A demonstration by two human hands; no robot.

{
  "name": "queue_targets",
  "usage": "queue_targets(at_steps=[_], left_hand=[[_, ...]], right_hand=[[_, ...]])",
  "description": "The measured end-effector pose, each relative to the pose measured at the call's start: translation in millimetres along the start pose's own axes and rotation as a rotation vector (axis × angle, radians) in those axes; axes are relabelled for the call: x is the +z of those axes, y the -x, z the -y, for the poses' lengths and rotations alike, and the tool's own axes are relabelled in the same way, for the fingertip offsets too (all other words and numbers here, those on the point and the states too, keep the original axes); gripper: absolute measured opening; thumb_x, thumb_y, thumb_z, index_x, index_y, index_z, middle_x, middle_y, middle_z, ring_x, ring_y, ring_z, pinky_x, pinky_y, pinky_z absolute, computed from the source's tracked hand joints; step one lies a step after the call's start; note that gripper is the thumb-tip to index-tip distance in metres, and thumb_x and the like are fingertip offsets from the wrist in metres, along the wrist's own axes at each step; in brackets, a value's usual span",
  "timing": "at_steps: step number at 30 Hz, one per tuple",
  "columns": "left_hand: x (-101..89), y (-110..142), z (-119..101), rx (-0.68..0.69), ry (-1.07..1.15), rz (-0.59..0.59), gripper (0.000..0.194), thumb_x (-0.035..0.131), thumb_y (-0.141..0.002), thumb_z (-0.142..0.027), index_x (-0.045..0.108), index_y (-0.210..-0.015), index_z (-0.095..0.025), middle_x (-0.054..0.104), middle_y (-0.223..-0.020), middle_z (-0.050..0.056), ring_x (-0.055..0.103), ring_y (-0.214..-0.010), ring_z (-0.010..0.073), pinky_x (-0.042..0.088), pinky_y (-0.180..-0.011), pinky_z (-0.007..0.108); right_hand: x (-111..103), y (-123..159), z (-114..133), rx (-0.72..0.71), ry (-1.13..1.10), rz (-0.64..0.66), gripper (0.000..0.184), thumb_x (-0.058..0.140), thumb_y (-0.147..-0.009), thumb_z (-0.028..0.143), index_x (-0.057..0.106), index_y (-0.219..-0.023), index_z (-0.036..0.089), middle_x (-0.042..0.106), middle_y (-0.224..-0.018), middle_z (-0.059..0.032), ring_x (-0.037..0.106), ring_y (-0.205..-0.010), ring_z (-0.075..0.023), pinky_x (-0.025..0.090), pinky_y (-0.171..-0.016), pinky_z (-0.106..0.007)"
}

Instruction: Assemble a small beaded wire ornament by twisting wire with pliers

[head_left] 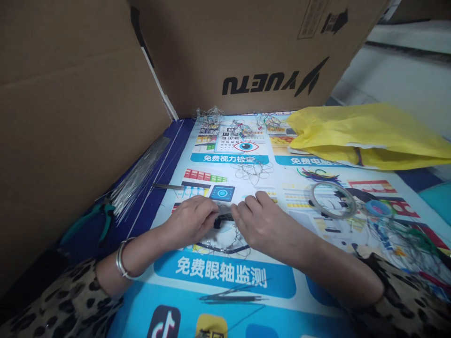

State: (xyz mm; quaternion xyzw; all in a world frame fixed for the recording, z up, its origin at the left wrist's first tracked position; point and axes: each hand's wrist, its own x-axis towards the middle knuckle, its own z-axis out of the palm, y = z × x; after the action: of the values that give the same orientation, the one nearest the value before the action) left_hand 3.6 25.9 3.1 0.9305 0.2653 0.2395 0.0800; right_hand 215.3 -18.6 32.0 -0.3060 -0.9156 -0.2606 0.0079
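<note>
Close together over the printed sheet, my left hand (192, 218) and my right hand (259, 220) are both closed, fingertips pinched on a thin beaded wire (230, 246). Its loop, dotted with small shiny beads, hangs or lies just below the fingers. A short dark strip (223, 218) shows in the gap between my fingertips; whether it is held or part of the printed picture I cannot tell. My fingers hide the wire's ends. Beyond my hands lies a flower-shaped wire piece (254, 170).
Cardboard box walls (246, 47) rise behind and left. At left are straight wires (141, 176) and green-handled pliers (88, 223). A tape roll (333, 200), tangled wires (398, 239) and a yellow bag (373, 131) lie right. Dark wire pieces (236, 298) lie in front.
</note>
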Motion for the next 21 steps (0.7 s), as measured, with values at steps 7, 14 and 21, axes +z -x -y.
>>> queue_targets(at_steps=[7,14,21], left_hand=[[0.9,2.1,1.7,-0.033,0.012,0.038,0.010,0.041,-0.087,-0.016,0.051,-0.086,-0.014,0.059,-0.074,0.005,0.054,-0.070,0.0148,0.046,-0.062,0.029],[1.6,3.9,1.4,-0.048,0.014,0.034,0.009,0.042,-0.087,-0.018,0.050,-0.085,-0.015,0.059,-0.072,0.004,0.055,-0.068,0.0143,0.045,-0.060,0.028],[2.1,3.0,1.2,-0.047,0.019,0.041,0.009,0.042,-0.087,-0.017,0.050,-0.083,-0.015,0.058,-0.071,0.003,0.054,-0.066,0.0142,0.044,-0.060,0.028]], right_hand=[[2.2,0.4,4.7,0.010,0.021,-0.002,0.022,0.041,-0.084,0.006,0.061,-0.094,0.008,0.060,-0.078,-0.0117,0.048,-0.068,-0.0206,0.026,-0.059,-0.037],[5.2,2.1,4.0,0.007,0.026,0.034,0.024,0.039,-0.083,0.004,0.060,-0.094,0.008,0.060,-0.079,-0.0123,0.048,-0.065,-0.0198,0.027,-0.056,-0.036],[5.9,2.2,3.6,0.012,-0.006,0.067,0.018,0.043,-0.082,0.004,0.058,-0.090,0.009,0.058,-0.072,-0.0093,0.048,-0.061,-0.0182,0.024,-0.052,-0.033]])
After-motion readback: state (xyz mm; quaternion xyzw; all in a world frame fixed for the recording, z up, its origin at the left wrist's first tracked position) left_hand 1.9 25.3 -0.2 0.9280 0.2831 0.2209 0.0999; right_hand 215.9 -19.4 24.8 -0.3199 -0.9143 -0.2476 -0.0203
